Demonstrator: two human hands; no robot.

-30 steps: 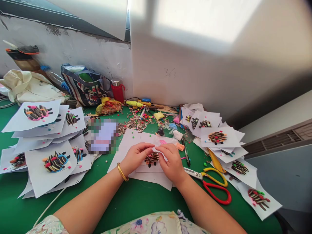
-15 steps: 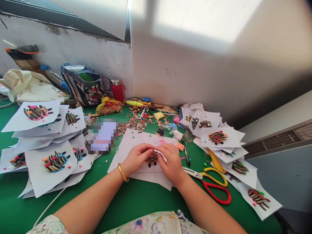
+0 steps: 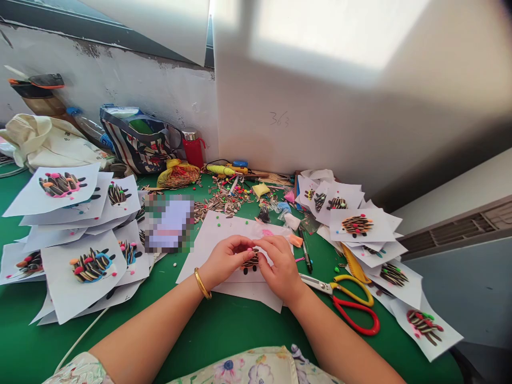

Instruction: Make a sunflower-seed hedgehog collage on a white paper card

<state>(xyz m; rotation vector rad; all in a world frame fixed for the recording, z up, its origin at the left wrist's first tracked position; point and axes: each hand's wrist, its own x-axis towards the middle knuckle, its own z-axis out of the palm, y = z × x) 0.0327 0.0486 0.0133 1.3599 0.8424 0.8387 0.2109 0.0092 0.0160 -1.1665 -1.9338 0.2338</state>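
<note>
Both hands meet over a hedgehog figure point(image 3: 250, 263) of striped sunflower seeds with dark oval feet, on a white sheet point(image 3: 204, 240). My left hand point(image 3: 224, 261), with a gold bangle at the wrist, has thumb and forefinger closed at a small pink ball point(image 3: 250, 249) on the figure's top edge. My right hand point(image 3: 281, 268) curls round the figure's other side, its thumb against the seeds and its forefinger meeting the left fingertips. The fingers cover part of the figure. Pink clay point(image 3: 266, 233) shows behind the right fingers, and orange clay point(image 3: 296, 240) lies beside them.
Scissors point(image 3: 352, 304) with yellow and red handles lie right of my forearm, near a black pen point(image 3: 306, 256). Stacked hedgehog sheets stand left point(image 3: 80, 298) and right point(image 3: 384, 229). Loose sunflower seeds point(image 3: 224, 200) spread behind. A blurred phone point(image 3: 170, 224) lies left.
My left thumb has shifted slightly on the figure, and the pink ball now shows at its tip. My right thumb has moved a little; the arms stay in place.
</note>
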